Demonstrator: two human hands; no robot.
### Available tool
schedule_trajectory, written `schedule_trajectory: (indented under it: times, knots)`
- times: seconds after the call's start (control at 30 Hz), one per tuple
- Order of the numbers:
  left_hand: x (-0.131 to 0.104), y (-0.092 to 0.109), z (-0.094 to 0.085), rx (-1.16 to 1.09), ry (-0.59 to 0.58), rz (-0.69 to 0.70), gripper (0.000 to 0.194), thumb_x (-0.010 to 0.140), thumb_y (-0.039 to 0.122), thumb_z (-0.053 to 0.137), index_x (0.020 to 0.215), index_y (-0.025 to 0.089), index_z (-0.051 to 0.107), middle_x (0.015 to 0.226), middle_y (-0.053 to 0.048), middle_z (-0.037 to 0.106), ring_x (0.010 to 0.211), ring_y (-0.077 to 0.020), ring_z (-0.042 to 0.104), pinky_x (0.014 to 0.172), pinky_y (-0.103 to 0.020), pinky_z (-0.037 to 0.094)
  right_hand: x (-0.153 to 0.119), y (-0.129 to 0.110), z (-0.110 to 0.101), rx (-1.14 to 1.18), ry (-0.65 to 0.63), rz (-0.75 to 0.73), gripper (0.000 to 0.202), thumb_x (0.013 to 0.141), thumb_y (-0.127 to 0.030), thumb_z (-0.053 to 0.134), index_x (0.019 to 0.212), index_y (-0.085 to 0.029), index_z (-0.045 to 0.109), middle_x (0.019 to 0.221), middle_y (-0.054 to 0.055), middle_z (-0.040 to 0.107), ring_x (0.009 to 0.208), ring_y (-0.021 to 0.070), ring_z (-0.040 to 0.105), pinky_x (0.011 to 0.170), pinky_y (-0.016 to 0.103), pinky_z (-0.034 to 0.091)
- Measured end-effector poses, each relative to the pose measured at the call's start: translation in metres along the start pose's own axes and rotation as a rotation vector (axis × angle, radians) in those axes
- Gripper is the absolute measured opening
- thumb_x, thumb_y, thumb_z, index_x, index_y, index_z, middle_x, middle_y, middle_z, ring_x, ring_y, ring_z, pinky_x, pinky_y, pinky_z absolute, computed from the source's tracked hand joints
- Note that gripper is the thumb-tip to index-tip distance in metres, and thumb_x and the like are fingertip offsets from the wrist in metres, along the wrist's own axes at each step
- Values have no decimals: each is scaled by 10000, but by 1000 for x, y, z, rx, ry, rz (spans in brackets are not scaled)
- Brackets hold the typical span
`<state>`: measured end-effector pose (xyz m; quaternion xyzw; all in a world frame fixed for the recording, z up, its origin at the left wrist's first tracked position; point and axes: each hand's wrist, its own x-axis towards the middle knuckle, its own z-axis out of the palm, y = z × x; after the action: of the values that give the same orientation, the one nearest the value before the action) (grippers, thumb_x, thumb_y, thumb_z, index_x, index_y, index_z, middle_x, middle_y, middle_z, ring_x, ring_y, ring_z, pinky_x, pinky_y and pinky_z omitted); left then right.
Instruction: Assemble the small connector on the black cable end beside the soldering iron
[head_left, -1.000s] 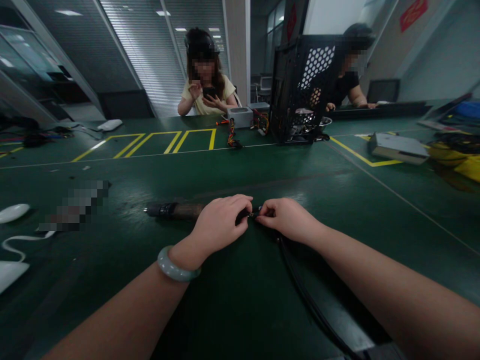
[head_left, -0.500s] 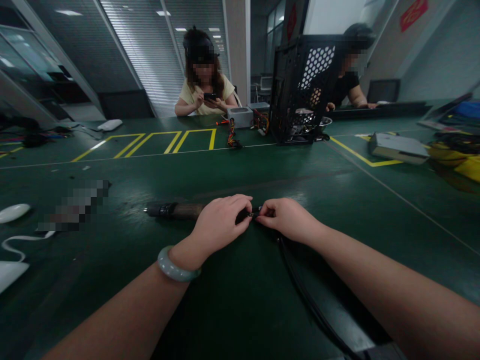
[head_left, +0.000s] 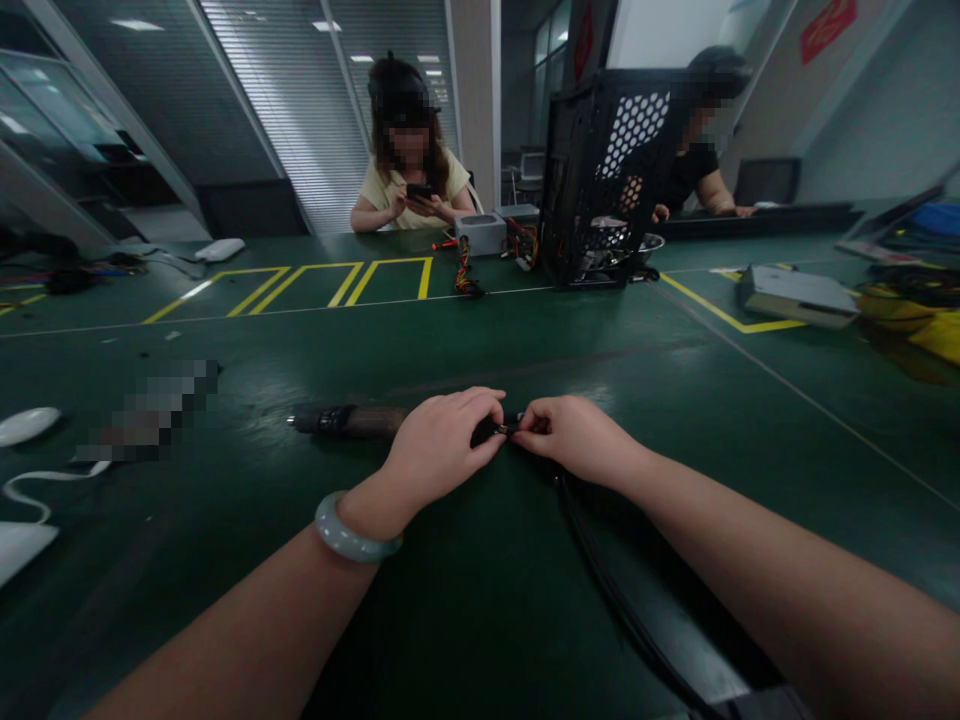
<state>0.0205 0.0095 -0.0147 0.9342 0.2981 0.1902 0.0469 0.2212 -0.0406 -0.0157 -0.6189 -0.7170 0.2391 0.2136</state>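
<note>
The fingers of the left hand (head_left: 442,440) are closed on a small dark piece (head_left: 484,432), and those of the right hand (head_left: 577,435) pinch a dark end (head_left: 514,422) just beside it. Whether the two parts join is too small to tell. Both hands are low over the green surface (head_left: 450,600), near its middle.

From beneath the right hand a black cable (head_left: 607,590) curves toward the near edge of the view. Beyond the left hand lies a tool (head_left: 349,421), its metal tip pointing left and its other end hidden by that hand. A pale bangle (head_left: 352,530) circles the left wrist.

Further left are a white mouse (head_left: 28,427) and a blurred-out item (head_left: 150,415). Across the surface, a grey box (head_left: 484,236) with bundled wires (head_left: 463,268) stands beside a black case (head_left: 607,180). Behind the grey box, a person (head_left: 409,170) holds a phone (head_left: 420,192); another person (head_left: 705,170) is partly hidden by the case.
</note>
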Motion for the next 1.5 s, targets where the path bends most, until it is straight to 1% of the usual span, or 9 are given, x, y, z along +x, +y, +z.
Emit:
schedule_trajectory:
  times: [0.1,0.23,0.37,0.47,0.57,0.7,1.03,1.3,1.5]
  knots:
    - [0,0,0,-5,-16,17,95,838,236,575,932,228,584,1264,-25,589,1056,-229,596,846,-396,490,0,0,0,3,-6,2,142,813,-343,630,800,-216,693,760,-14,709,649,126,620,561,224,395]
    - [0,3,-2,-6,-19,27,127,824,198,575,942,243,593,1282,-4,577,1067,-227,592,868,-403,483,0,-1,-1,6,-11,4,133,815,-335,631,807,-218,693,777,-14,713,654,125,623,566,226,398]
    - [0,3,-3,0,-11,2,157,817,243,606,972,241,585,1303,-7,563,1068,-236,591,843,-393,492,0,0,-1,1,-8,-5,137,815,-338,632,799,-217,693,770,-17,712,653,122,622,565,225,396]
    - [0,2,-3,7,-11,-2,131,826,274,614,946,232,582,1300,-14,563,1072,-237,588,840,-393,490,1,1,0,-7,-1,-11,139,814,-342,633,800,-219,694,769,-17,711,661,124,621,560,224,391]
    - [1,1,-2,5,-11,16,88,842,246,587,929,232,586,1293,-12,568,1080,-230,585,839,-389,490,0,0,0,-24,3,-8,139,812,-340,635,796,-216,696,757,-11,709,650,125,615,554,227,384]
    - [1,1,-1,1,-4,29,108,826,209,585,929,239,595,1280,-1,575,1078,-222,586,850,-387,487,0,-1,-1,-17,2,0,135,808,-336,638,786,-216,694,743,-14,707,633,119,612,551,226,383]
    - [0,1,-1,4,2,37,106,834,220,580,930,247,617,1281,4,574,1064,-219,594,863,-392,484,-1,-2,-2,-7,-7,2,132,813,-331,635,798,-215,697,766,-12,714,646,121,623,562,223,395]
    - [0,-1,0,8,4,-11,149,829,308,626,948,228,587,1269,-25,583,1076,-237,585,851,-402,489,1,0,0,-16,2,1,132,809,-331,636,792,-215,697,765,-8,711,649,120,619,563,222,392]
    - [0,-1,1,8,7,9,101,830,249,601,928,227,590,1259,-26,589,1062,-230,592,835,-388,490,0,0,0,-11,-1,-4,136,813,-336,631,786,-216,690,740,-16,704,632,118,612,553,223,385]
